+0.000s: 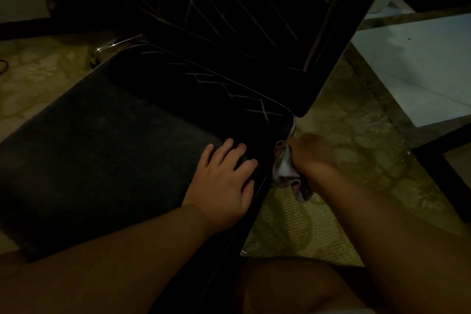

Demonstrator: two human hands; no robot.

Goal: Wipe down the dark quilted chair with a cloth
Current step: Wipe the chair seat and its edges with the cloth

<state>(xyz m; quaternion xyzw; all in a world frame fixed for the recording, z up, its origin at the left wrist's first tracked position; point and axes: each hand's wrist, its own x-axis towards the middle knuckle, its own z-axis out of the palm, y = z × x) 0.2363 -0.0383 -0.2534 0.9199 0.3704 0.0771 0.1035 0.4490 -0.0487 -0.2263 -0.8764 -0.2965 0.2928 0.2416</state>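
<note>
Where the dim light falls off to the left of both hands, the flat seat (96,155) of the dark quilted chair (229,64) fills the lower left of the view, its plain dark fabric running up to the left hand (224,178). Beyond that hand, further from the person, the quilted backrest (229,7) rises with pale diagonal stitch lines crossing it. A shiny metal part (112,46) shows past the seat, well left of and beyond the hands, over a patterned rug (38,71).

The left hand lies flat on the seat near its right edge, fingers straight and spread, holding nothing, palm pressed to the fabric. Just to its right, over the seat's edge, the right hand (313,158) is curled tight round a crumpled pale cloth (285,168), which bunches out from the fist on the side toward the chair and hangs a little below it. The cloth touches the dark side of the seat, just below the corner where seat and backrest meet.

Right of the right hand the patterned rug carries on, and further right and beyond lies a pale tiled floor (420,64). A dark leg-like bar (443,160) crosses the far right. The person's knee (293,288) shows below the hands.
</note>
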